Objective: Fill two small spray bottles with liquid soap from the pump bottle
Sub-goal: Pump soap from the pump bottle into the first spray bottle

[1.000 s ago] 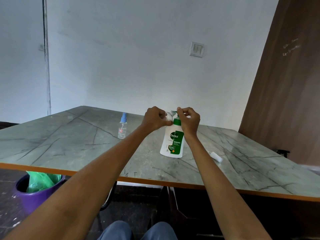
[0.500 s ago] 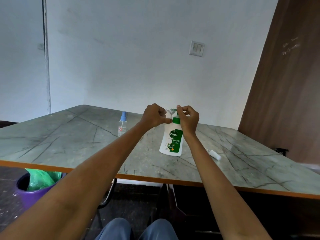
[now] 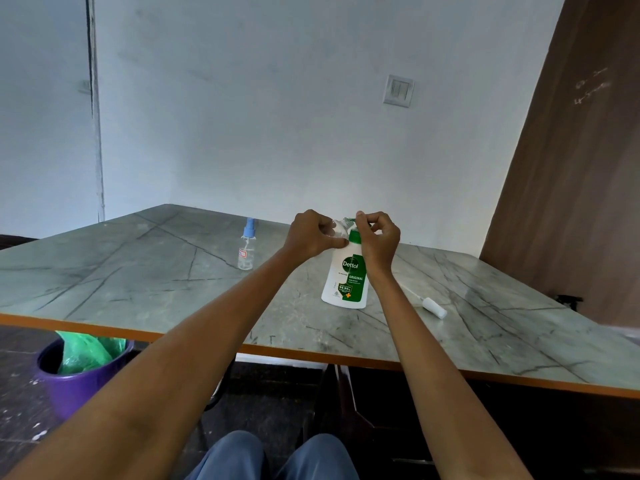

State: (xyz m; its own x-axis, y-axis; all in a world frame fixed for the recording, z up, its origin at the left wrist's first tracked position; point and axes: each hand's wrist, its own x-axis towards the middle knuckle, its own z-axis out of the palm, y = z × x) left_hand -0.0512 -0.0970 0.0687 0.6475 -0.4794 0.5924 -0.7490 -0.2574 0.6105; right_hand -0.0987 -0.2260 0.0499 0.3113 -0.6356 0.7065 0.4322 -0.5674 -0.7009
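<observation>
Presently the left hand [image 3: 313, 233] holds a small clear spray bottle [image 3: 338, 231], fingers curled around it, its open mouth seemingly up against the nozzle of the pump bottle [image 3: 346, 277]; the contact itself is hidden behind the fingers. The right hand [image 3: 377, 237] is pinched on the green pump head [image 3: 354, 233], thumb and fingertips pressed together over it. The pump bottle stands upright, long axis vertical, near the middle of the table [image 3: 138, 271], label facing the near edge, nozzle pointing left toward the left hand. Judgement: the next press depends on mouth and spout staying aligned. The second spray bottle [image 3: 246, 249], blue-capped, stands upright well to the left. A removed sprayer top [image 3: 433, 307] lies flat toward the right, tube pointing back at the pump bottle.
</observation>
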